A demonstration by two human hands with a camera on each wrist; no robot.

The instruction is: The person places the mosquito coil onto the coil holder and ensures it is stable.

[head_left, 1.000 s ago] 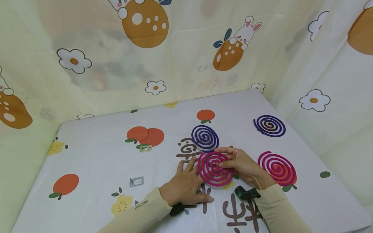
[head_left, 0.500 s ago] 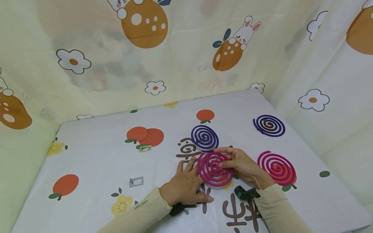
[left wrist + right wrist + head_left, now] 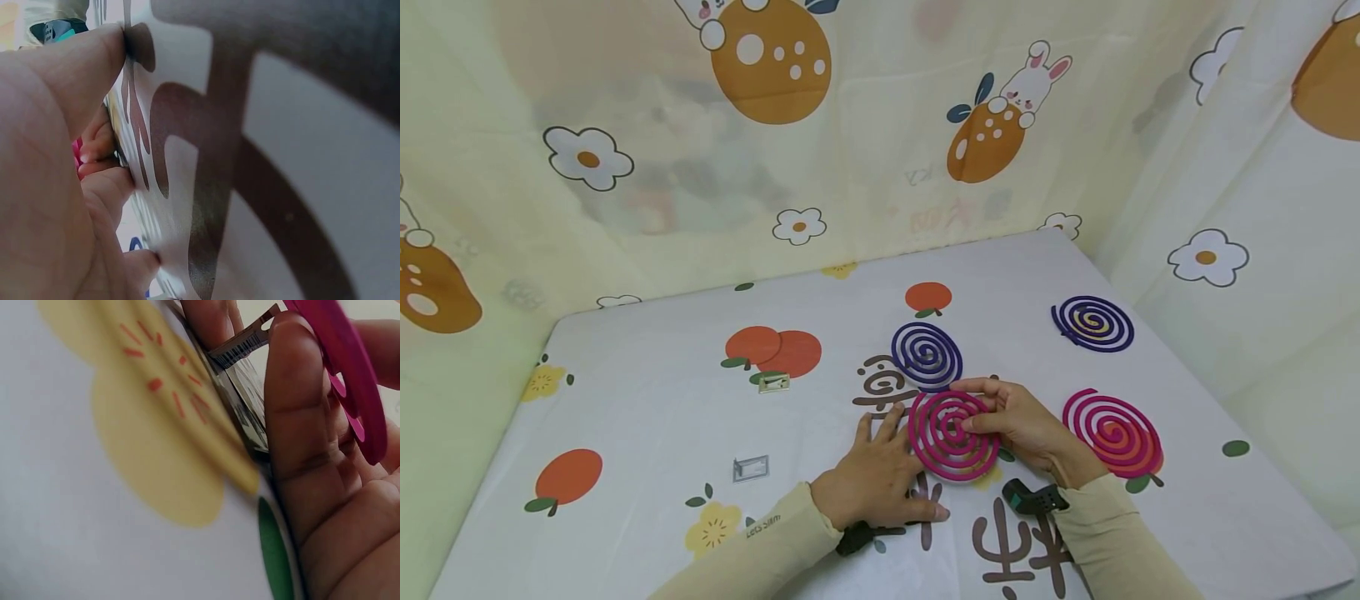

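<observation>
A pink mosquito coil (image 3: 931, 460) is held near its centre by my right hand (image 3: 1030, 425), slightly raised off the tablecloth in the right wrist view. Under the coil there, close to my fingers, is a thin shiny flat piece (image 3: 250, 403) with an upright tab (image 3: 244, 347) bearing a barcode-like print. Part of it is hidden by the fingers. My left hand (image 3: 872, 479) rests on the cloth with fingers spread, its fingertips by the coil's left edge. A dark blue coil (image 3: 927, 354) lies just beyond the pink one.
To the right lie another dark blue coil (image 3: 1093, 323) and another pink coil (image 3: 1112, 433). On the left are two small metal stands, one gold-toned (image 3: 774, 382) and one silver (image 3: 751, 468). A patterned curtain (image 3: 865, 150) borders the table (image 3: 647, 400) at the back.
</observation>
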